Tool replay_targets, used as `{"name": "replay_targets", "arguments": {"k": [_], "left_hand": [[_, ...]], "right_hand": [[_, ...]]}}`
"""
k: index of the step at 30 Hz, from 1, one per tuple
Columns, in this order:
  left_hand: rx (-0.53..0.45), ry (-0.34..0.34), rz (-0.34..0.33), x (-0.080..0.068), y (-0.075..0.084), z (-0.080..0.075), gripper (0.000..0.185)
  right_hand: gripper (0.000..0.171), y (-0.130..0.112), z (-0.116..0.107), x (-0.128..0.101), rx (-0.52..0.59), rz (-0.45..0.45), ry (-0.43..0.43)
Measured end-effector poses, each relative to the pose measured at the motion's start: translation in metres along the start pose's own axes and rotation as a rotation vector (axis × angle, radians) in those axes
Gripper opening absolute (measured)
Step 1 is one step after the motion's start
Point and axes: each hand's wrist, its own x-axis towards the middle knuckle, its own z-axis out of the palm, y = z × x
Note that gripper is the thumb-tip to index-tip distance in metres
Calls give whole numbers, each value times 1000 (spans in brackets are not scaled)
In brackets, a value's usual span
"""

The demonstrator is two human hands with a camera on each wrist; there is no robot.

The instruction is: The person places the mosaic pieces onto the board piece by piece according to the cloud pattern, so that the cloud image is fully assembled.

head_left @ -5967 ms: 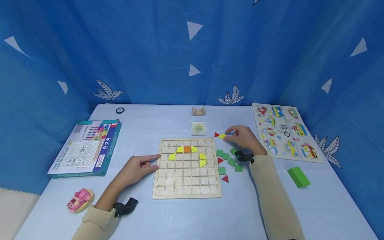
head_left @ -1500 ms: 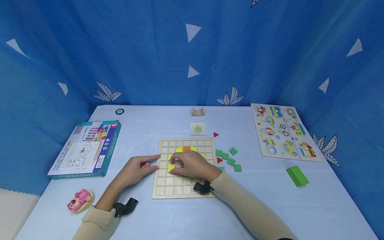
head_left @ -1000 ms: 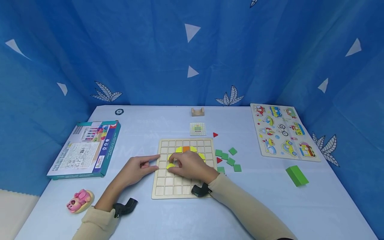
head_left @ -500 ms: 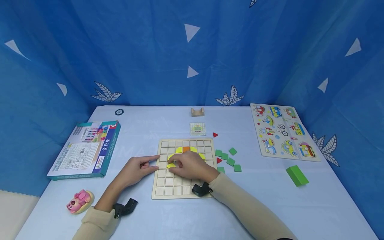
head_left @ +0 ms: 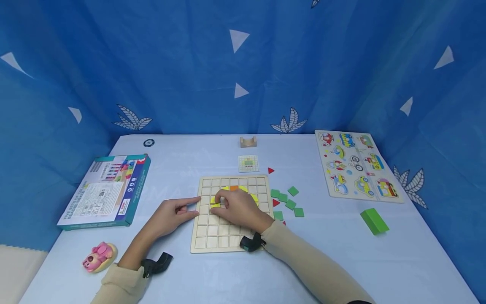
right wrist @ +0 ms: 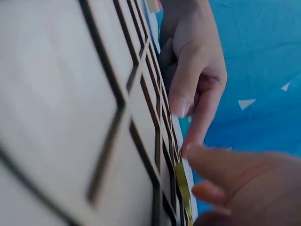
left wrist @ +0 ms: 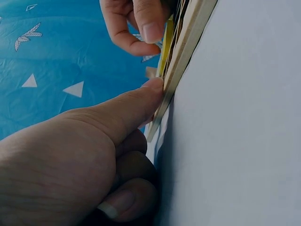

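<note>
A wooden grid board point(head_left: 228, 237) lies mid-table with yellow curved pieces and an orange square point(head_left: 233, 188) set in its upper rows. My right hand point(head_left: 222, 202) is over the board's left-middle cells and pinches a yellow piece point(head_left: 214, 203) with curled fingers, seen edge-on as the yellow piece point(left wrist: 166, 42) in the left wrist view. My left hand point(head_left: 191, 204) rests on the table with its straight index fingertip point(left wrist: 153, 87) against the board's left edge point(left wrist: 188, 47). The right wrist view shows the board point(right wrist: 70, 94) and the yellow piece point(right wrist: 181, 181).
Green squares point(head_left: 290, 204) and a red triangle point(head_left: 271, 170) lie right of the board. Behind it are a pattern card point(head_left: 248, 163) and a wooden arch block point(head_left: 248, 142). Left: a box point(head_left: 104, 192), a pink toy point(head_left: 95, 256). Right: a vehicle puzzle point(head_left: 355, 166), a green block point(head_left: 373, 221).
My right hand took a yellow piece from the table right of the board, carried it onto the board's left side and has shifted it slightly up. The left hand stayed put.
</note>
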Motion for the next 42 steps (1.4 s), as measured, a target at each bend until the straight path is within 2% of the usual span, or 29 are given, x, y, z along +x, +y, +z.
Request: {"name": "replay_targets", "arguments": {"k": [4, 8, 10, 19, 25, 28, 34, 37, 42], "left_hand": [[-2, -1, 9, 1, 0, 0, 47], [2, 1, 20, 1, 2, -2, 47], [7, 1, 24, 0, 3, -4, 47], [8, 3, 11, -1, 1, -4, 47], [2, 7, 15, -2, -1, -3, 47], [6, 7, 11, -2, -1, -2, 46], [3, 8, 16, -1, 1, 0, 47], [4, 12, 22, -2, 1, 1, 46], [-1, 17, 29, -2, 0, 1, 46]], "right_hand": [[17, 10, -13, 1, 63, -45, -87], [22, 17, -22, 1, 103, -60, -148], [25, 18, -23, 2, 84, -72, -162], [25, 9, -14, 5, 0, -107, -141], [23, 9, -14, 4, 32, -114, -124], [23, 12, -26, 3, 85, -106, -79], [20, 21, -70, -6, 196, -75, 97], [19, 31, -90, -19, 220, -29, 158], [21, 54, -113, -53, 177, 61, 218]]}}
